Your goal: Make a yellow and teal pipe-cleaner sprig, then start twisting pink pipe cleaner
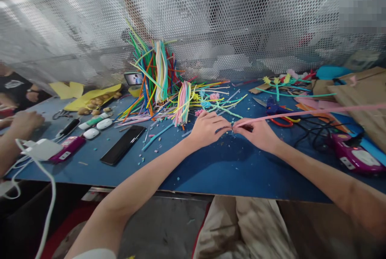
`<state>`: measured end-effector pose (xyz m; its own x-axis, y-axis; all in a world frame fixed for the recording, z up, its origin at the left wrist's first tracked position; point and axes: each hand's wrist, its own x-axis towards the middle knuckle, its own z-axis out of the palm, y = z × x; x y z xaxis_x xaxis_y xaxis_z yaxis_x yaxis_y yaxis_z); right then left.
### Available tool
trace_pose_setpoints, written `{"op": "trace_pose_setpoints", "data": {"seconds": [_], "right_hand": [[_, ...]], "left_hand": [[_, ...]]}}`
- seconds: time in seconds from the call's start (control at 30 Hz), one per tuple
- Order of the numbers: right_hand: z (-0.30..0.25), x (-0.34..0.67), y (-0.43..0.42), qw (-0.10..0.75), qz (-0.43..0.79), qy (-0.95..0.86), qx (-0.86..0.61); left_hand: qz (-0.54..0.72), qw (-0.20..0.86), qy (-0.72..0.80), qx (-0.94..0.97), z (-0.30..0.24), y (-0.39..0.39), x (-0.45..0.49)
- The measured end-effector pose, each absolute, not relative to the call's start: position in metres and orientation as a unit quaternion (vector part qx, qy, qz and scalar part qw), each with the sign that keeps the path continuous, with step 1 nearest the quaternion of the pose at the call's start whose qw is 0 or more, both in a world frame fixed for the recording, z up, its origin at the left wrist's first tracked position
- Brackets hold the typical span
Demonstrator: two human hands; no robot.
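My left hand and my right hand meet over the blue table, fingers pinched together. Both pinch one end of a long pink pipe cleaner, which runs from my fingertips out to the right edge of the view. Just behind my hands lies a loose heap of coloured pipe cleaners, with an upright bundle leaning on the mesh screen.
Blue-handled scissors, black cables and a purple glue gun lie right. A black phone, white earbud cases and a charger lie left. Another person's hand rests at the far left. Perforated metal screen closes the back.
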<state>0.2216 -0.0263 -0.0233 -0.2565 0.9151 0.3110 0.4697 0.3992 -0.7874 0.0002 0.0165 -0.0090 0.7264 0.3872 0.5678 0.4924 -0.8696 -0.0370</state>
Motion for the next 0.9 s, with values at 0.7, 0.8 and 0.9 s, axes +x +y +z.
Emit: {"op": "trace_pose_setpoints", "data": {"seconds": [0.7,0.8,0.9], "right_hand": [[-0.018,0.218,-0.029,0.43,0.244,-0.724,-0.481],[-0.017,0.219,-0.027,0.418,0.376,-0.668,-0.487],[-0.018,0.22,-0.025,0.419,0.446,-0.618,-0.494]], "left_hand": [[-0.354,0.068,-0.247,-0.9,-0.013,0.014,0.01],[-0.355,0.121,-0.208,-0.903,-0.012,0.016,0.005],[-0.332,0.179,-0.182,-0.908,-0.01,0.014,-0.001]]}}
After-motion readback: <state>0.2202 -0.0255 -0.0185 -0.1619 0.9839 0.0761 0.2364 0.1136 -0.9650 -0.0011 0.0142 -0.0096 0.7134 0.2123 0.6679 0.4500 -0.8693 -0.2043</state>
